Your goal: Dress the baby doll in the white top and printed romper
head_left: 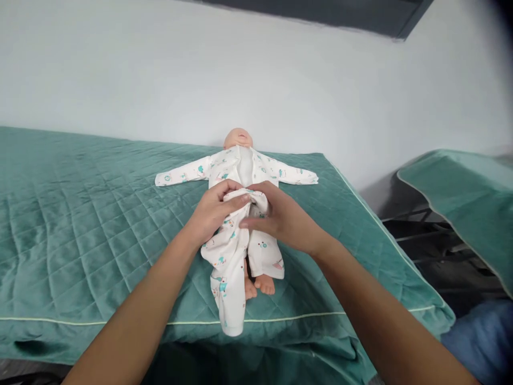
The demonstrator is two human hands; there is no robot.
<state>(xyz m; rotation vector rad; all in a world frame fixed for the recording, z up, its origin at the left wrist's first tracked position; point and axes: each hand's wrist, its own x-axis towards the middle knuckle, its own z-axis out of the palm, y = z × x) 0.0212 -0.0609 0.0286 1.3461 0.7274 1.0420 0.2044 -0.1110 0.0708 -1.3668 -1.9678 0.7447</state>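
Note:
A baby doll (238,138) lies on its back, head toward the wall, in a white patterned baby top (267,164) with both sleeves spread wide and the front parted. White patterned baby pants (230,251) are bunched over its lower body, one leg hanging toward the bed's near edge. The doll's bare feet (264,284) show below the other leg. My left hand (216,206) pinches the gathered cloth near the waist with thumb and fingers. Across from it, my right hand (276,211) curves round the same cloth, its thumb apart from the fingers; its fingertips are partly hidden.
A green quilted cover (100,240) with pale piping lies over the bed. The white wall (160,69) rises behind. At the right stand another green-covered surface (468,187) and dark metal framing (425,230), with blue cloth (481,339) lower down.

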